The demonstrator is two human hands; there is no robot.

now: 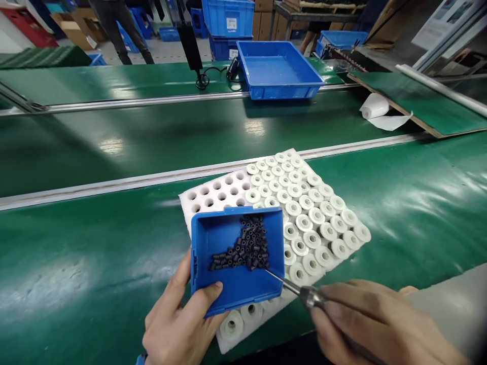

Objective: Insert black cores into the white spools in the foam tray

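A small blue bin (232,291) is gripped at its near left corner by my left hand (186,314), the thumb pressing inside the wall. Inside it lies a heap of small black hollow cylinders (251,243). My right hand (373,319) is closed around a thin-shafted screwdriver (312,298); its tip reaches over the bin's right side to the edge of the heap. Whether the tip carries a piece cannot be made out. Beneath the bin, a white foam tray (186,203) holds many white flanged rings (304,223), and several holes at its upper left stand bare.
A large blue tray (285,91) stands across the green conveyor belt (171,132). A metal rail (114,187) runs behind the foam tray. Farther right lie a white roll (375,106) and a green board (449,101). A person's legs (122,30) show at the back.
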